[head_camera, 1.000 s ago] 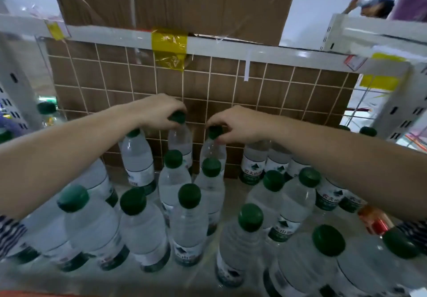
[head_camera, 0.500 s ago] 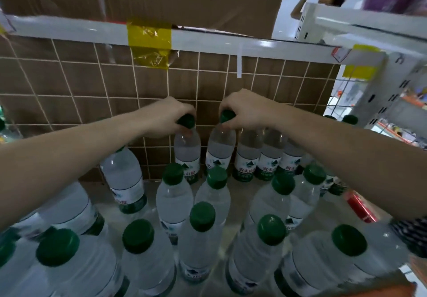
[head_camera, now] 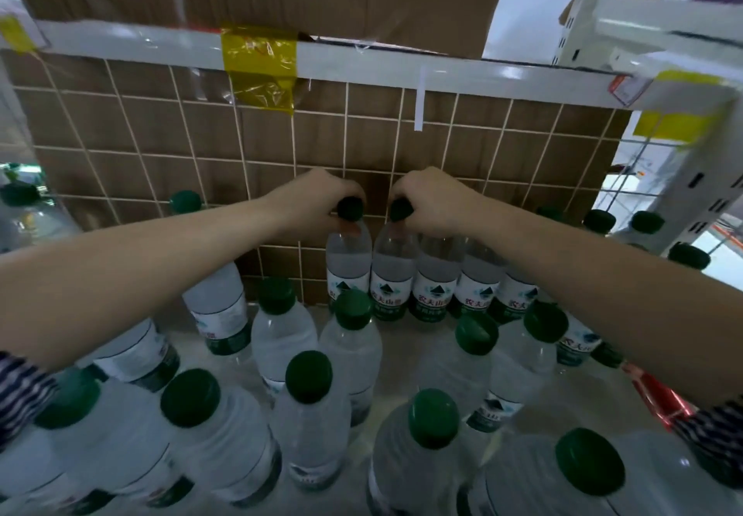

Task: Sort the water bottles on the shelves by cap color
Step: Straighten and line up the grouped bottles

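Several clear water bottles with green caps stand on the shelf floor point(head_camera: 406, 348). My left hand point(head_camera: 317, 202) grips the neck of one green-capped bottle point(head_camera: 348, 262) at the back. My right hand point(head_camera: 432, 204) grips the neck of the green-capped bottle beside it point(head_camera: 393, 270). Both held bottles stand upright against the back grid, touching each other, at the left end of a back row of bottles point(head_camera: 478, 278). My right forearm hides part of that row. A red-capped bottle point(head_camera: 659, 397) lies low at the right, half hidden under my right arm.
A white wire grid over brown cardboard point(head_camera: 169, 141) closes the back. The white shelf rail point(head_camera: 362, 65) above carries yellow tape point(head_camera: 261, 63). A white shelf upright point(head_camera: 691, 178) stands at the right. A person stands at the top right behind another shelf.
Both hands have carried their two bottles back and to the right, up against the grid and next to the back row. The camera has moved closer and lower.
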Tool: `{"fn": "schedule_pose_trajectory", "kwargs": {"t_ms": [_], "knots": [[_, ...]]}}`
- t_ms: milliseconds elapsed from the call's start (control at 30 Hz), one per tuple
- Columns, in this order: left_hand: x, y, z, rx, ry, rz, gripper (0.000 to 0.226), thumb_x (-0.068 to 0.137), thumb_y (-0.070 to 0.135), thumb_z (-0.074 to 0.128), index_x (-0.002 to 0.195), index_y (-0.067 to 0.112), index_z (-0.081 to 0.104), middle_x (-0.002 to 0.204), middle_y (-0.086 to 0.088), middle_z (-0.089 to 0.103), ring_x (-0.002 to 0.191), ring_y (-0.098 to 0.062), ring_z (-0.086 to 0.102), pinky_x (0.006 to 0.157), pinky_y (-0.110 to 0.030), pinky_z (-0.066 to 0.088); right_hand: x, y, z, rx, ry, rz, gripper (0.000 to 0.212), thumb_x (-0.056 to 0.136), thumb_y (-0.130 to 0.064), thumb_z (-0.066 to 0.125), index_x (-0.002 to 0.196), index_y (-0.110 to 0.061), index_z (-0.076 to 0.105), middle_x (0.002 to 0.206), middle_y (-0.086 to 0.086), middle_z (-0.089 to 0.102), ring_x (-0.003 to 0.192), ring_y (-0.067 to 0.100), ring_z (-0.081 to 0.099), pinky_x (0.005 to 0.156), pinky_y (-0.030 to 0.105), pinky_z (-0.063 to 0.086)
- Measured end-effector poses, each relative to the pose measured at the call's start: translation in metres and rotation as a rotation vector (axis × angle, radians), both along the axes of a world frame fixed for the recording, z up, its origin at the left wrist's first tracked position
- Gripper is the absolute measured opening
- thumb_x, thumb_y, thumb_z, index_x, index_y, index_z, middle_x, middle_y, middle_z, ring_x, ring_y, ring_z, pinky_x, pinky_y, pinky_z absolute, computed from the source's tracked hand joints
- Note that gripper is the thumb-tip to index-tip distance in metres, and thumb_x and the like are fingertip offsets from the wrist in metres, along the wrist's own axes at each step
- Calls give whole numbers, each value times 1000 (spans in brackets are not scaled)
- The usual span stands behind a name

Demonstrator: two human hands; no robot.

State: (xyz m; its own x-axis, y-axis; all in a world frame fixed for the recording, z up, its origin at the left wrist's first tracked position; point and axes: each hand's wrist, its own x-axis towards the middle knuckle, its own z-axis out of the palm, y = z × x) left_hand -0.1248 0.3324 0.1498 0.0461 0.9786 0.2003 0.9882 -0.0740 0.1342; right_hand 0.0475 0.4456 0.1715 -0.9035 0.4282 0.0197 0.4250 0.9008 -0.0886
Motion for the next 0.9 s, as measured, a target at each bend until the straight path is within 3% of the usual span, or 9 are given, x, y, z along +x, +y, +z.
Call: {"fn": "schedule_pose_trajectory", "kwargs": {"t_ms": [100,200,333,433,533,600,733,900], "knots": [[-2,0,-1,9,25,48,39,84,37,72,118,19,63,106,-1,69,83,-8,53,74,-23,42,4,2,2,-19,-17,45,31,84,-22,76,112,-13,67,97,1,60,87,17,57,70,27,40],[2,-2,-2,20,10,64,44,84,37,72,122,17,61,108,-4,69,87,-15,61,75,-25,45,5,1,1,-24,-7,53,39,84,-24,76,119,-12,65,114,7,65,99,22,61,79,32,48],[6,-6,0,-84,20,136,47,87,36,69,127,14,56,115,-8,66,99,-22,63,81,-31,51,7,-3,3,-6,-73,52,48,86,-28,74,129,-13,58,123,10,62,107,26,60,88,37,52],[-3,-25,15,-121,49,141,42,91,29,65,130,18,55,119,-5,65,102,-18,63,82,-28,50,4,-16,14,110,-147,36,49,87,-31,72,129,-12,57,118,12,62,98,26,61,82,39,55],[-27,-61,40,-98,110,152,36,93,29,61,127,18,58,119,-3,66,105,-16,62,92,-38,51,-9,-39,34,180,-52,87,43,87,-39,69,120,-12,60,105,6,63,86,20,59,66,30,48],[-47,-88,54,-95,120,169,33,93,33,61,122,18,61,115,-1,67,100,-13,62,92,-37,51,-23,-58,46,164,-6,131,43,87,-45,68,117,-15,62,103,1,61,89,19,59,70,31,49],[-81,-137,65,-94,74,202,32,93,36,60,120,20,63,112,1,68,95,-9,60,88,-28,48,-58,-100,49,87,-4,231,44,89,-43,67,124,-17,62,119,1,64,103,16,60,88,34,52],[-115,-176,49,-120,97,153,28,93,18,58,120,18,64,109,0,68,91,-10,60,87,-29,48,-112,-143,37,-12,-9,248,53,89,-44,67,135,-23,53,125,-3,60,95,7,56,74,22,44]]}}
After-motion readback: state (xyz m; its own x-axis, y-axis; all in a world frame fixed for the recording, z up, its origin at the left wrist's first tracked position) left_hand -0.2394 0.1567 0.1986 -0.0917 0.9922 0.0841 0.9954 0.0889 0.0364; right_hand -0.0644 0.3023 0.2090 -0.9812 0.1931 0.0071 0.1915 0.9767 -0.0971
